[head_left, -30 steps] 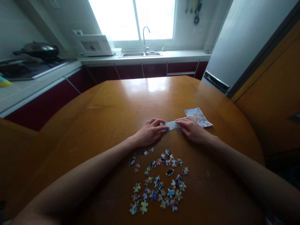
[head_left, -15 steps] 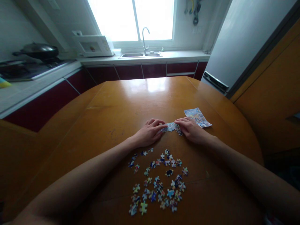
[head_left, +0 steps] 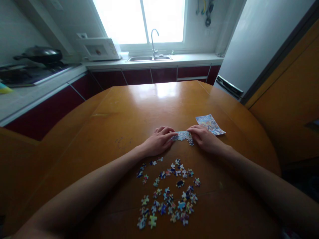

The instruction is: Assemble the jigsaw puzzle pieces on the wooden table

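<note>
A joined strip of jigsaw puzzle (head_left: 182,135), pale blue and white, lies on the wooden table between my hands. It reaches down at its right end in a short column of pieces. My left hand (head_left: 161,141) holds the strip's left end, fingers bent over the edge and thumb side hidden beneath. On the right end rest the thumb and fingertips of my right hand (head_left: 203,137), closed on its upper corner. The edges under both hands are hidden. Nearer to me, many loose jigsaw pieces (head_left: 181,205) are scattered in mixed colours.
A printed picture sheet (head_left: 211,124) lies just beyond my right hand. The wooden table (head_left: 149,109) has rounded sides. Across from it are a sink (head_left: 139,58), a white microwave (head_left: 99,48) and a stove with a dark pan (head_left: 42,54). A fridge (head_left: 259,43) stands at the right.
My right hand has shifted very slightly right, and a little more of the joined strip shows between the hands. My left hand and the loose pieces look unmoved.
</note>
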Action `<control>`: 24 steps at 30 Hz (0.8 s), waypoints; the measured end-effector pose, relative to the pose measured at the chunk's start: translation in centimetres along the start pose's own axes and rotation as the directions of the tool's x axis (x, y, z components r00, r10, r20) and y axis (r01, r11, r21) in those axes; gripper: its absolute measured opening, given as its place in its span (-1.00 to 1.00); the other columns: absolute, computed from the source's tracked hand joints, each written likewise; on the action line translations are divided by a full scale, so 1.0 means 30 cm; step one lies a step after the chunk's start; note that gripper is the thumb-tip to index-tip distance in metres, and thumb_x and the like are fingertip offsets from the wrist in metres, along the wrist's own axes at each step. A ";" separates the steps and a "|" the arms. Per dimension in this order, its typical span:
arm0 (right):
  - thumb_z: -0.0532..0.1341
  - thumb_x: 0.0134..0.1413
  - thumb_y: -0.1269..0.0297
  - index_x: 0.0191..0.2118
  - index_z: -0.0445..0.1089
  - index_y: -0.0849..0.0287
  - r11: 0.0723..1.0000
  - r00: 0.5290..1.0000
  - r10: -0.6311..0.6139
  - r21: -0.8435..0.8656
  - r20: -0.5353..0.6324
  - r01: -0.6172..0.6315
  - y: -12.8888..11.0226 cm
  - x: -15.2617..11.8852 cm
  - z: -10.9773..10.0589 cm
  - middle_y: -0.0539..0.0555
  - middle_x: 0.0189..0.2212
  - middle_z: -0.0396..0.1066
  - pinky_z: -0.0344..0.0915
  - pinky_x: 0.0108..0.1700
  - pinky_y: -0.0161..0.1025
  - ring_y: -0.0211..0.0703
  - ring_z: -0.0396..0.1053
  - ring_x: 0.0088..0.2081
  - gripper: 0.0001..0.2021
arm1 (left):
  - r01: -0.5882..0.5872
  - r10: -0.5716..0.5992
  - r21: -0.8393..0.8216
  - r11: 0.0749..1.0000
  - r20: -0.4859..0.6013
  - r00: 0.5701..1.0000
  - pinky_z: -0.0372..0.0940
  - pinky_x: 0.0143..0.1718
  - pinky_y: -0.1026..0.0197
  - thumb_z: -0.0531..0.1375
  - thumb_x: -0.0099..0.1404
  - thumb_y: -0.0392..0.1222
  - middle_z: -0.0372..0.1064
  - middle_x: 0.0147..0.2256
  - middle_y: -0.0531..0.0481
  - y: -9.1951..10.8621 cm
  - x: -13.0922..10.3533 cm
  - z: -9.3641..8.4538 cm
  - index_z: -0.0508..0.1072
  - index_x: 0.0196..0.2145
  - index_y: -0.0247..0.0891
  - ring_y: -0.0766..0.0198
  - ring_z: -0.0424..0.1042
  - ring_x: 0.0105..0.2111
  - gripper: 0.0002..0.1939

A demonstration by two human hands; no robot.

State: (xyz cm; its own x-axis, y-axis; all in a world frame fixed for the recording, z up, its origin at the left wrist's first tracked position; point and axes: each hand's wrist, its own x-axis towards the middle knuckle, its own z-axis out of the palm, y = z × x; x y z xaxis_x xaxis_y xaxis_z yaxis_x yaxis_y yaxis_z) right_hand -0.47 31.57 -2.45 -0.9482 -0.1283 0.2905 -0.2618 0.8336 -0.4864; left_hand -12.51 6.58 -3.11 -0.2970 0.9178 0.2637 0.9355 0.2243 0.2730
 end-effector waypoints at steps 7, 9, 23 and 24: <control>0.06 0.25 0.53 0.02 0.48 0.16 1.000 1.000 0.016 -0.011 0.009 -0.016 -0.002 0.001 -0.003 0.16 -0.01 0.50 0.24 0.18 0.07 0.04 0.35 0.05 -0.65 | 0.002 -0.002 -0.002 1.000 0.005 1.000 0.14 0.20 -0.12 0.05 0.50 -0.08 0.33 0.10 -0.08 0.003 0.000 -0.006 0.36 0.20 -0.03 0.03 0.22 0.12 -0.64; 0.07 0.26 0.51 0.03 0.48 0.16 1.000 1.000 0.015 -0.014 0.012 -0.015 -0.002 0.001 -0.003 0.16 -0.01 0.50 0.24 0.18 0.07 0.04 0.35 0.05 -0.66 | 0.003 -0.003 -0.003 1.000 0.008 1.000 0.14 0.20 -0.11 0.04 0.50 -0.09 0.32 0.10 -0.08 0.004 0.001 -0.007 0.37 0.20 -0.04 0.04 0.22 0.12 -0.64; 0.09 0.28 0.47 0.01 0.49 0.15 1.000 1.000 -0.026 -0.015 -0.007 0.026 0.024 0.000 0.013 0.18 -0.03 0.50 0.29 0.16 0.10 0.07 0.37 0.03 -0.70 | 0.002 -0.002 -0.005 1.000 0.003 1.000 0.14 0.20 -0.11 0.05 0.50 -0.09 0.33 0.10 -0.07 -0.002 0.000 0.002 0.36 0.20 -0.03 0.03 0.23 0.11 -0.63; 0.09 0.29 0.46 0.01 0.49 0.15 1.000 1.000 -0.025 -0.016 -0.005 0.025 0.023 0.000 0.012 0.17 -0.03 0.50 0.29 0.16 0.09 0.07 0.37 0.04 -0.70 | 0.000 0.000 -0.004 1.000 0.002 1.000 0.14 0.20 -0.12 0.05 0.50 -0.09 0.33 0.10 -0.08 -0.001 0.000 0.002 0.35 0.21 -0.03 0.03 0.23 0.11 -0.63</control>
State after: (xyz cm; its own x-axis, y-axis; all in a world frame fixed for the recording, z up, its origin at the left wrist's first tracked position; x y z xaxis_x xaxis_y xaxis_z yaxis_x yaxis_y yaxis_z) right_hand -0.72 31.96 -3.09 -0.9407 -0.1464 0.3061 -0.2821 0.8388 -0.4656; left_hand -12.54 6.59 -3.16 -0.2962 0.9185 0.2620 0.9348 0.2225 0.2769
